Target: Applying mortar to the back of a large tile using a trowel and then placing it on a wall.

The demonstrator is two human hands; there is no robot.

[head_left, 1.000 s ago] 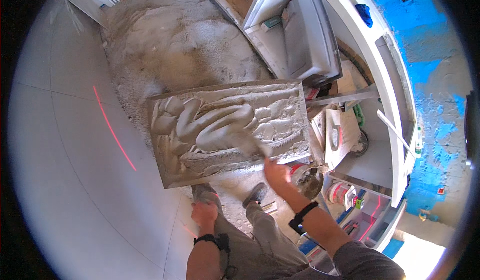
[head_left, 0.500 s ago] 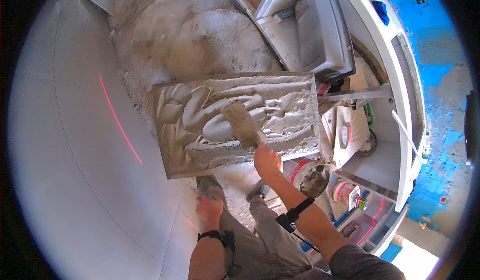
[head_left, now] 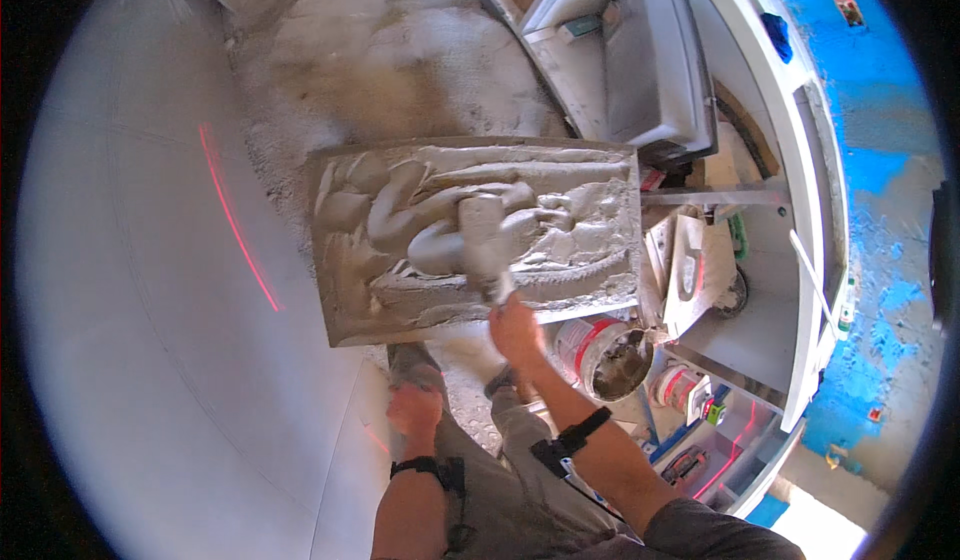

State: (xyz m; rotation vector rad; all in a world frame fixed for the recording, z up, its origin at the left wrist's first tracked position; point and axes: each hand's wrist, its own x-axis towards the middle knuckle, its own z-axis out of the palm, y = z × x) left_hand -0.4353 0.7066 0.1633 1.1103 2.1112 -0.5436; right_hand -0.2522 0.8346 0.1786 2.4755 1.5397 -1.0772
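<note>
The right hand [head_left: 517,330] is gripping a flat tool [head_left: 483,230] by its handle [head_left: 503,291] (likely light, stiff, best held there) over the relief panel [head_left: 585,228], the left hand [head_left: 415,408] resting on the leg [head_left: 470,470], grip unclear

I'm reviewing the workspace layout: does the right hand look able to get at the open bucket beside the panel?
Probably yes: the bucket stands close to the right hand, mouth uncovered, with nothing visible between them. The hand does hold a flat tool, though, and depth is hard to judge.
</note>
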